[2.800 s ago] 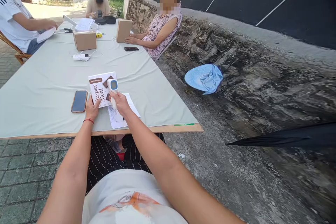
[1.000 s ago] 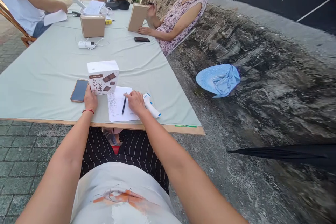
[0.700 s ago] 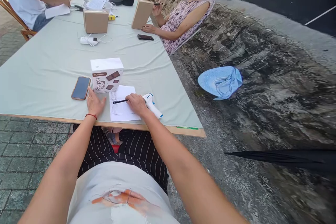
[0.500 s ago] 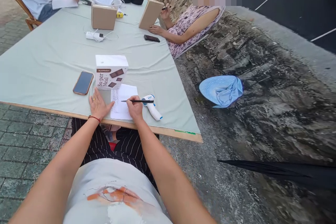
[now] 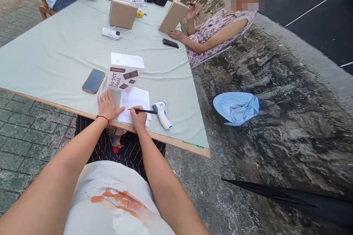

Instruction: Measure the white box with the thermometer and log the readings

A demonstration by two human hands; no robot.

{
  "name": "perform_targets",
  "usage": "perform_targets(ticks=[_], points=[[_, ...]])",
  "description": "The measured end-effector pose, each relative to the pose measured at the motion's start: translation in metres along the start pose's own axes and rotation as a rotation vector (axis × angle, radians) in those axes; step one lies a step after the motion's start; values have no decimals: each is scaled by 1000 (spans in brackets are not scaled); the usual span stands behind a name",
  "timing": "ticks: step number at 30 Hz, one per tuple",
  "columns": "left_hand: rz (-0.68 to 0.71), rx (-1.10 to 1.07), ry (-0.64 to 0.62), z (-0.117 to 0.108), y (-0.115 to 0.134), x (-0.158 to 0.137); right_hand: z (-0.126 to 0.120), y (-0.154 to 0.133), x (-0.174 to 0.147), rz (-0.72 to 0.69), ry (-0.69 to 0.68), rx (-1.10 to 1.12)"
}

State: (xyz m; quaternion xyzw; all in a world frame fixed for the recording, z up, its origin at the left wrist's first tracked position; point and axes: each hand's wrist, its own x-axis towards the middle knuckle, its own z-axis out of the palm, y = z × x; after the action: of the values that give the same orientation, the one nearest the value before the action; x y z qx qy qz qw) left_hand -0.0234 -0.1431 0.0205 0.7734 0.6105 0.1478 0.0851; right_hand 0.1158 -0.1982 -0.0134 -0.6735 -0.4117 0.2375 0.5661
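Note:
My right hand (image 5: 138,118) is closed around a black pen (image 5: 146,111), its tip on the left part of a white sheet of paper (image 5: 139,99) that bears dense dark marks. Flat on the table by the sheet's left edge lies my left hand (image 5: 108,105), fingers spread and thumb reaching to the paper. Just beyond it stands a white box (image 5: 127,60) printed "Su-per Meal", near the paper's far edge. A phone (image 5: 94,80) with a dark screen rests to the left of the box. Right of the pen lies a white and blue infrared thermometer (image 5: 162,115).
Farther along the table (image 5: 68,55) are a cardboard box (image 5: 123,14), a white device with a cable (image 5: 110,33) and a black phone (image 5: 170,43). A co-worker at the right holds a brown box (image 5: 174,16) and a pen. A blue hat (image 5: 236,108) lies beyond the table's right edge.
The view has tilted and shifted, so the far table things appear farther right. The pen tip has moved slightly left across the paper. My left hand stays flat beside it.

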Motion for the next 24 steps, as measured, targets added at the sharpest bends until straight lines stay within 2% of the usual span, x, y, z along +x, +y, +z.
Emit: perform_targets(ticks=[24], points=[[13, -33, 13, 2, -1, 1, 0, -1, 0, -26, -54, -69]])
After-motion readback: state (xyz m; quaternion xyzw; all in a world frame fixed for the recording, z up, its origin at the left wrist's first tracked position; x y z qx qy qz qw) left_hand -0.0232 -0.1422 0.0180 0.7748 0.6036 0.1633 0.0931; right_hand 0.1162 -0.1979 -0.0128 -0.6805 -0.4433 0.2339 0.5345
